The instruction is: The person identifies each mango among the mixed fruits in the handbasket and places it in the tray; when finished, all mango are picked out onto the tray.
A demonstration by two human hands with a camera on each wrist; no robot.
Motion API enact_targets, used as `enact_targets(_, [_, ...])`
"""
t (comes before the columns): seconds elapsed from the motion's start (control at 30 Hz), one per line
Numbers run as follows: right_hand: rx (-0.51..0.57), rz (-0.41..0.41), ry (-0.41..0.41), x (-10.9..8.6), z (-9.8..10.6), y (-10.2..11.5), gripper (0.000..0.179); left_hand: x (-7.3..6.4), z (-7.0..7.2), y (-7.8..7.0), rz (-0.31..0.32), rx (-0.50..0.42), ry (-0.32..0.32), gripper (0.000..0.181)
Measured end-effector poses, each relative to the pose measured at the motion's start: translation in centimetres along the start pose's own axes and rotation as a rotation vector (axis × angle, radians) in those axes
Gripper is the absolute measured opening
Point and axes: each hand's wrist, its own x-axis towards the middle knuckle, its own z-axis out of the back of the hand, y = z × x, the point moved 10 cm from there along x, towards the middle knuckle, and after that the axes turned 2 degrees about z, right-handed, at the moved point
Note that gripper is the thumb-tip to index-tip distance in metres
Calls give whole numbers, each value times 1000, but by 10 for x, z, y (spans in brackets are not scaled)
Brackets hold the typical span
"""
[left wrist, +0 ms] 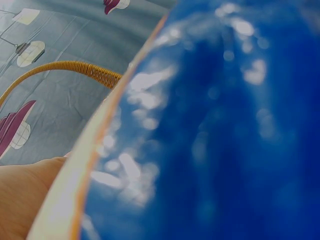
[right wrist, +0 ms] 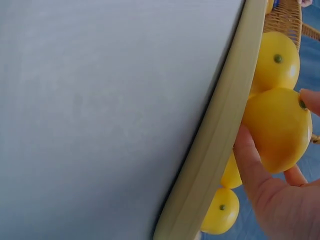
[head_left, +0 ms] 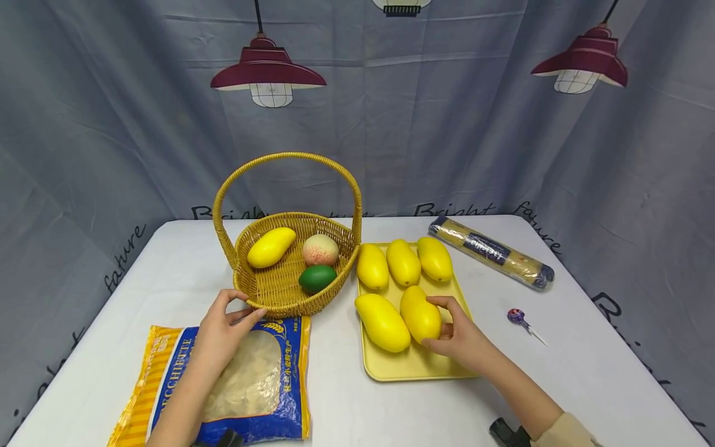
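Note:
My left hand (head_left: 226, 326) pinches the front rim of a woven basket (head_left: 290, 304) with thumb and fingers. Inside the basket are a yellow mango (head_left: 271, 248), a peach (head_left: 321, 249) and a dark green fruit (head_left: 317, 279). On a yellow tray (head_left: 402, 370), my right hand (head_left: 459, 334) grips a mango (head_left: 420, 315) at its right side, the thumb near the lower end. Another mango (head_left: 382, 323) lies against it on the left, and three more mangoes (head_left: 403, 262) sit in a row behind. The right wrist view shows fingers around the held mango (right wrist: 277, 130).
A blue and yellow pasta bag (head_left: 240, 379) lies beneath my left forearm, in front of the basket; its blue film (left wrist: 215, 125) fills much of the left wrist view. A spaghetti pack (head_left: 491, 251) lies at back right, and a lollipop (head_left: 517, 316) right of the tray.

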Motion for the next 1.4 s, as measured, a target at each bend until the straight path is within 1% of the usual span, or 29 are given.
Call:
enact_targets(0.17, [-118, -30, -61, -2, 8, -2, 75, 0, 0, -1, 0, 7, 0, 55])
enact_targets(0.23, [-141, -36, -71, -3, 10, -3, 75, -1, 0, -2, -4, 8, -1, 55])
enact_targets(0.4, [-142, -38, -71, -4, 7, -2, 74, 0, 0, -1, -8, 10, -3, 55])
enact_targets(0.7, [-173, -24, -65, -1, 0, 3, 82, 1, 0, -1, -11, 7, -8, 55])
enact_targets(0.93, [-159, -52, -77, 0, 0, 1, 84, 0, 1, -2, -8, 10, -9, 55])
enact_targets(1.1, [-173, -51, -82, 0, 1, 1, 86, 0, 0, -2, -11, 3, -2, 55])
enact_targets(1.4, [-201, -82, -63, -2, 4, -2, 93, 0, 0, 0, -9, -1, 1, 56])
